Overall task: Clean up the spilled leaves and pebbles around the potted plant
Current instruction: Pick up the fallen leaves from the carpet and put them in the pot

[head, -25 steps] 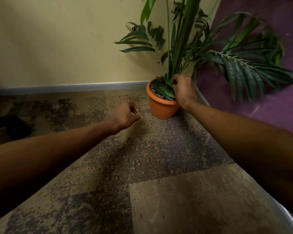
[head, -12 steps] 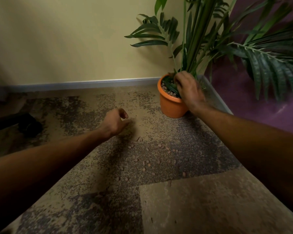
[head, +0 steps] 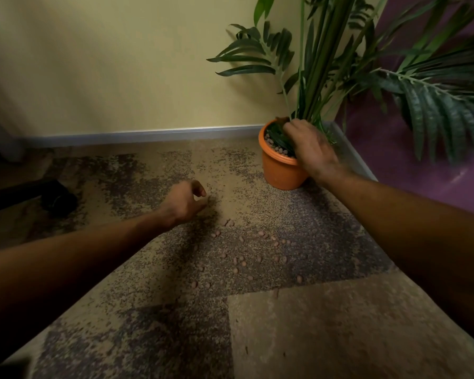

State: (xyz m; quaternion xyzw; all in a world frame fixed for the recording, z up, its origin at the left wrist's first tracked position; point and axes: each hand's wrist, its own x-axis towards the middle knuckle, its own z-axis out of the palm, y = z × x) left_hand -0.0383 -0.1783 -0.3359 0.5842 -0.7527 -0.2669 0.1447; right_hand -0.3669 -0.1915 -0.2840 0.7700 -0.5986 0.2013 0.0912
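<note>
While the right hand [head: 311, 144] rests palm-down over the orange pot [head: 281, 170] at upper right, grip hidden, pebbles [head: 241, 259] lie scattered mid-frame on the carpet [head: 326, 324]: probably light, hard, rolling, best pinched singly by the loosely curled, seemingly empty left hand [head: 185, 203].

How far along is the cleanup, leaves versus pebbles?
Done: leaves lie inside the orange pot; none visible on the carpet. In hand: right hand presses over the pot's top; left hand hovers curled above the floor. Left: many pebbles scattered on the carpet.
</note>
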